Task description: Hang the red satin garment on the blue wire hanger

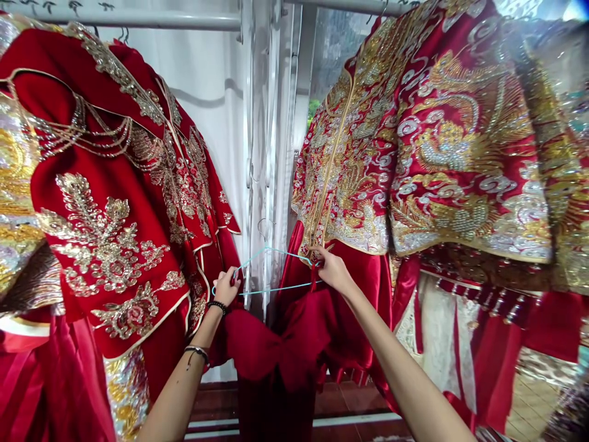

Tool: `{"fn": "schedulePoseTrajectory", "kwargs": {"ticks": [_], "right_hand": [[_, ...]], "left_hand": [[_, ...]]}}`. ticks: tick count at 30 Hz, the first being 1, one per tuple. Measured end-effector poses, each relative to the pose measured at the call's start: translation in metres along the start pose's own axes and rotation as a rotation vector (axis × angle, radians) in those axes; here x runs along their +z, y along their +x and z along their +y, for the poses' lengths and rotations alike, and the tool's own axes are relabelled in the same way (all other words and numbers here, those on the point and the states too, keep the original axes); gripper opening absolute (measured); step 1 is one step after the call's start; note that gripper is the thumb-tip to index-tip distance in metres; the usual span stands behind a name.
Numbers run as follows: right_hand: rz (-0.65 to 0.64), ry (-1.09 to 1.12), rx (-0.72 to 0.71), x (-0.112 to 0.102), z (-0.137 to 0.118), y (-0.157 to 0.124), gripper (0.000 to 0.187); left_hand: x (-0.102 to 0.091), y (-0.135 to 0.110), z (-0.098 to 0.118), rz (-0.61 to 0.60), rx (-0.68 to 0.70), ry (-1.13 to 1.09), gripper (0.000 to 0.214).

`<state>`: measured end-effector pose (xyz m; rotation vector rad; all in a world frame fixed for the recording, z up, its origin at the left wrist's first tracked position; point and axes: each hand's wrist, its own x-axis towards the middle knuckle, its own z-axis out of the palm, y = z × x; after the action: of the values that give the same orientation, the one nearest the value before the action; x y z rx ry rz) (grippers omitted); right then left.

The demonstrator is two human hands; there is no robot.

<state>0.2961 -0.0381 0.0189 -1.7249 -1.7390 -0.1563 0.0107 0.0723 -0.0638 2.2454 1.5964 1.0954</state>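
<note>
A light blue wire hanger [267, 247] is stretched between my two hands, its metal hook pointing up. My left hand [226, 286], with dark bracelets at the wrist, is closed around the hanger's left end. At the other end, my right hand [334, 270] pinches the hanger together with what looks like a thin red strap. Below hangs a dark red dress [278, 350] with a wide, bow-like folded top. Its upper edge reaches up near both hands, and its lower part runs out of view.
Red jackets with beaded embroidery hang close on the left [105, 245] and the right [350, 184]. A white metal rack post [248, 147] stands between them, with a rail [184, 20] above. A white curtain [207, 116] is behind.
</note>
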Motion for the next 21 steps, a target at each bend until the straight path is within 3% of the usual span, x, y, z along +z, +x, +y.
{"fn": "schedulePoseTrajectory", "kwargs": {"ticks": [11,14,17,21], "right_hand": [[-0.023,-0.415,-0.023,0.016,-0.029,-0.009,0.068],[-0.068,-0.312,-0.062,0.019,-0.030,-0.009,0.070],[-0.132,-0.062,-0.113,0.020,-0.025,-0.008,0.075],[-0.033,0.175,-0.181,0.020,-0.009,-0.009,0.071]], "left_hand": [[-0.001,0.004,0.001,0.047,-0.009,0.067,0.010],[-0.004,0.003,0.002,0.043,0.004,0.080,0.010],[-0.011,0.002,0.001,0.025,0.011,0.110,0.009],[-0.022,0.000,-0.002,0.016,0.017,0.157,0.009]]}}
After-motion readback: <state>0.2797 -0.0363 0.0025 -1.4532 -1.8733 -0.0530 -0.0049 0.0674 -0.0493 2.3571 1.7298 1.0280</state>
